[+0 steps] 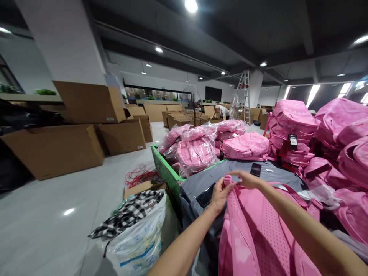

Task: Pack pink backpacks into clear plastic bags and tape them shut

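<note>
A pink backpack (267,222) lies at the front of the grey-covered table (189,188), its dotted back panel and shoulder straps facing up. My left hand (220,196) is closed around the upper part of one shoulder strap (240,230), near its pink buckle (227,178). Just to the right of the buckle is my right hand (247,179), fingers stretched out toward it and thumb apart. Whether those fingertips touch the strap is hard to see. A dark phone (204,196) lies beside my left hand, and another black phone (255,169) lies beyond my right.
Pink backpacks (294,119) are piled at the right. A green-edged bin (166,166) holds bagged backpacks (197,153). On the floor at left stand a plastic sack (143,245) with checkered cloth (129,212), red cord (140,175) and cardboard boxes (57,149). A person (222,111) bends farther back.
</note>
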Demonstrator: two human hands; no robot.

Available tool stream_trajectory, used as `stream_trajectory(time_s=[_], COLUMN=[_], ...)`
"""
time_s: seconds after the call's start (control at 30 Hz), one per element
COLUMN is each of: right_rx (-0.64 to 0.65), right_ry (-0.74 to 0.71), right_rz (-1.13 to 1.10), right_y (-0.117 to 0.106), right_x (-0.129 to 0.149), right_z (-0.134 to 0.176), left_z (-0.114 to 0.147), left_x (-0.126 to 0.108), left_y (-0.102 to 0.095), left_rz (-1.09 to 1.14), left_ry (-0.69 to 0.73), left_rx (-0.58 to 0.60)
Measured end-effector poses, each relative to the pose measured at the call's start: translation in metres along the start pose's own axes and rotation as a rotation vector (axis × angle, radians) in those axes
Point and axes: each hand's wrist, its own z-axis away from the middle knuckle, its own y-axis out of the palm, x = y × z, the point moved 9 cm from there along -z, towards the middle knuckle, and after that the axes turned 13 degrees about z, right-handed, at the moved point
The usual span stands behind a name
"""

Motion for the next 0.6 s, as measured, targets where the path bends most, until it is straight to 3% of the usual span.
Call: stream_trajectory(time_s=[0.1, 0.17, 0.27, 0.37, 0.47, 0.6], right_rx=[0.126, 0.106, 0.021, 0.03, 0.172, 0.286], right_ry=[0.012, 0.065, 0.169, 0.253, 0.236, 0.12], right_rz=[0.075, 0.131, 0.213, 0.258, 0.203, 0.082], right_y=[0.036, 0.044, 0.036, 0.036, 0.058, 0.096], right_x=[-0.018, -0.027, -0.038, -0.037, -0.006, 0.061], right_z=[0.014, 0.021, 0.039, 0.079, 0.139, 0.218], left_z=[0.004, 0.008, 0.001, -0.018, -0.041, -0.059], left_x=[-0.003, -0.007, -0.008, 0.001, 0.02, 0.056], left_y=[0.019, 0.024, 0.012, -0.001, 0.012, 0.048], left_rz=[-0.141, -0.23, -0.21, -0.162, -0.184, -0.3], left_ry=[0.057, 0.101, 0.105, 0.051, -0.01, -0.079], left_rx=[0.168, 0.208, 0.067, -0.082, -0.049, 0.041])
